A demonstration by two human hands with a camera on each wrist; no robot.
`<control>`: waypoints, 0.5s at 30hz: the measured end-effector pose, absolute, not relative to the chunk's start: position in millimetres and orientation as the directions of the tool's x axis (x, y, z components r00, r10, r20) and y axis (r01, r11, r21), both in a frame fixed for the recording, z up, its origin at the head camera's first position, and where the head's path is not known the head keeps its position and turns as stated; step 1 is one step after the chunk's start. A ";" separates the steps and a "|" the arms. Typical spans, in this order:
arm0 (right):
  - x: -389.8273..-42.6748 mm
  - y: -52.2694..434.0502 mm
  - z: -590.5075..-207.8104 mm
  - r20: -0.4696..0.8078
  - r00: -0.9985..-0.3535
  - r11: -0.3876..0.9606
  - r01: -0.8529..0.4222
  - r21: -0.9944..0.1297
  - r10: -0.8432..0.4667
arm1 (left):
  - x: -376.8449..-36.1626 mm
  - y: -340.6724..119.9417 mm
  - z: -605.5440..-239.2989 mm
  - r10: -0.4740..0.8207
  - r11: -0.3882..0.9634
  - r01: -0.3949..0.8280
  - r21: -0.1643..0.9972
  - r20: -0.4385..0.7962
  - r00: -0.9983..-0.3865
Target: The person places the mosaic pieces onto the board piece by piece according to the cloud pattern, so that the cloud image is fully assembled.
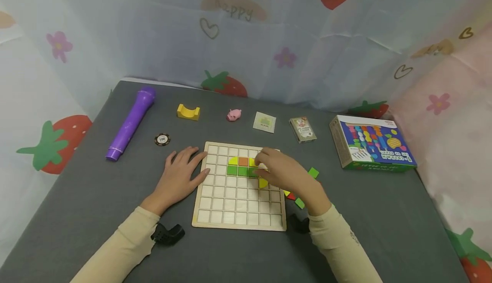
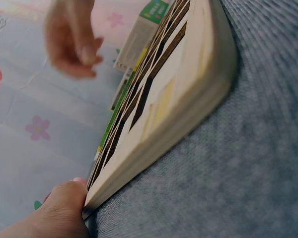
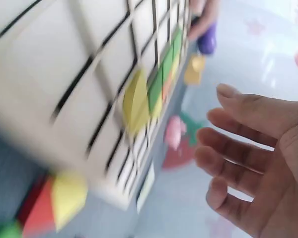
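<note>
Seemingly green pieces [image 1: 242, 171] in grid board [image 1: 238, 214]

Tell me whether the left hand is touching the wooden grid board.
Touching. In the head view the left hand lies flat on the table with its fingertips against the board's left edge; the left wrist view shows a finger pressed to the board's corner.
</note>
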State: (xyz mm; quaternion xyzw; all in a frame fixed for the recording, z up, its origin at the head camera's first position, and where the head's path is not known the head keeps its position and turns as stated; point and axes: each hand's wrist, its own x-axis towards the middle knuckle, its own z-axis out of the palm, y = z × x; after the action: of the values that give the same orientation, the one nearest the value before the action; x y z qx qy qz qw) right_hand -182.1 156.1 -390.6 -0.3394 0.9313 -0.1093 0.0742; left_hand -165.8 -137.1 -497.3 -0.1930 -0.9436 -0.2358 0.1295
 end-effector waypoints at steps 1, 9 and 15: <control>-179.4 166.1 -389.3 -0.064 -0.775 0.761 -0.598 -0.251 -0.629 | -165.9 -137.3 -497.3 0.303 0.815 0.425 0.393 0.336 -0.892; -149.3 241.0 -390.4 -0.192 -0.888 0.896 -0.369 -0.248 -0.419 | -165.3 -137.9 -498.1 0.300 0.813 0.423 0.401 0.334 -0.893; -131.0 269.4 -403.1 -0.288 -0.912 0.941 -0.222 -0.256 -0.294 | -165.0 -138.7 -498.2 0.299 0.814 0.414 0.407 0.317 -0.900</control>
State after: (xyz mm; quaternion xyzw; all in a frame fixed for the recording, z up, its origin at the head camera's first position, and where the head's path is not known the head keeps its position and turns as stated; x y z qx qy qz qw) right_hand -131.0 269.4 -403.1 -0.1327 0.9715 -0.1095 0.1632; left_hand -165.0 -138.7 -498.2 -0.1887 -0.9448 -0.2394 0.1201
